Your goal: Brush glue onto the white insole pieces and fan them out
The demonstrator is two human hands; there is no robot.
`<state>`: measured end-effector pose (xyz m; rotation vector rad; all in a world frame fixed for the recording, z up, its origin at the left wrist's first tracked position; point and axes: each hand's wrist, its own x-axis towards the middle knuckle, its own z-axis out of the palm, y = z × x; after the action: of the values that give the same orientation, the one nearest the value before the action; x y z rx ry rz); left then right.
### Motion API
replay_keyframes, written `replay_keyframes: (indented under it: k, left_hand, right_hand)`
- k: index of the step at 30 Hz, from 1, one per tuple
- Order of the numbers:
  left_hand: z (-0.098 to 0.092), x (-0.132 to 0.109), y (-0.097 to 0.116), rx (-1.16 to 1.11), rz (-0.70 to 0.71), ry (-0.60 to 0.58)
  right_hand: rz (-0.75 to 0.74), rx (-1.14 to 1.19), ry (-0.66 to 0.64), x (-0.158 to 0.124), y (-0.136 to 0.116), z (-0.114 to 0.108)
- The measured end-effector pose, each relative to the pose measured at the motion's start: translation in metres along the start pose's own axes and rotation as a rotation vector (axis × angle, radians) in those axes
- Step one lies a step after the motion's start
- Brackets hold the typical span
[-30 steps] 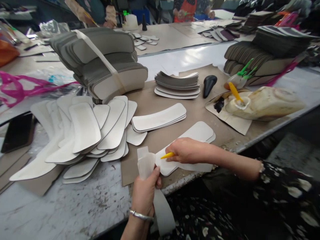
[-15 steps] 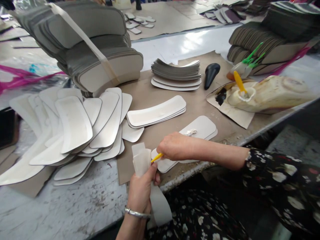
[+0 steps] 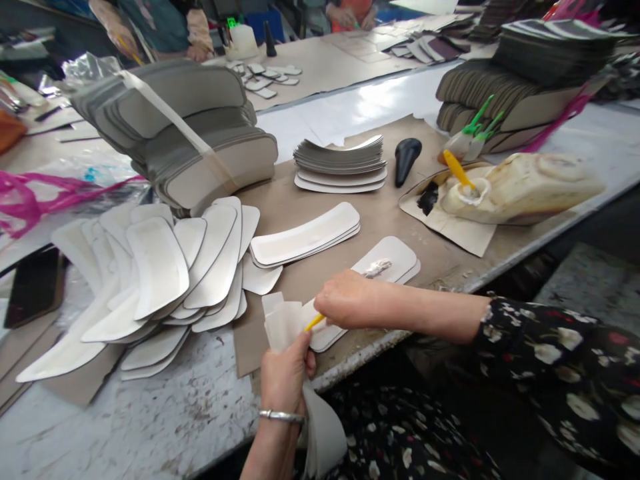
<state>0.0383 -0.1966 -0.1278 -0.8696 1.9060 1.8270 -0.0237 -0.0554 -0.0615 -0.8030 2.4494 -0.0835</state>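
Observation:
My left hand (image 3: 284,373), with a silver bangle at its wrist, is closed around a bundle of thin off-white curved pieces (image 3: 324,437). Their upper ends fan out above my fingers and the rest hangs below over the table edge. My right hand (image 3: 343,299) is closed on a yellow-handled brush (image 3: 315,322), whose handle end points at my left thumb. Beyond the fist a whitish, glue-coated bristly tip (image 3: 377,268) shows over two stacked white curved panels (image 3: 395,250). Under the right hand these panels are partly hidden.
Loose white panels (image 3: 160,267) spread on the left, beside a phone (image 3: 35,287). Behind stand a taped stack (image 3: 200,100), a small stack (image 3: 340,160) and a black tool (image 3: 407,160). A glue bottle (image 3: 540,187) lies on the right. Across the table are other people's hands (image 3: 197,52).
The view has tilted up, so people across the table now show. Both hands keep nearly the same pose, the yellow handle still close to my left thumb.

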Motion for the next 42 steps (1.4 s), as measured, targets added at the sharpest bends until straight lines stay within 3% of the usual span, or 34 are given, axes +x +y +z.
replay_keyframes:
  k: [3,6,9,18,31,38,42]
  left_hand:
    - [-0.001,-0.001,-0.002,-0.001,0.005,-0.017]
    - [-0.002,-0.001,-0.003,0.004,0.021,-0.025]
    - [-0.003,-0.001,-0.004,0.026,0.032,-0.008]
    - [-0.002,-0.006,-0.001,0.119,0.002,-0.016]
    - [-0.005,-0.003,-0.002,0.34,0.038,-0.001]
    - [-0.002,-0.008,0.004,0.39,0.056,0.0]
    - [-0.001,-0.009,0.004,0.401,0.05,-0.003]
  right_hand:
    - [0.162,-0.009,0.027,-0.04,0.021,0.002]
    - [0.329,0.059,0.152,-0.082,0.049,0.01]
    - [0.459,0.125,0.267,-0.103,0.069,0.022]
    - [0.671,-0.019,0.438,-0.09,0.073,0.034]
    - [0.68,0.063,0.378,-0.077,0.09,0.047]
    - [0.767,0.171,0.628,-0.078,0.091,0.061]
    - [0.775,0.219,0.675,-0.079,0.092,0.067]
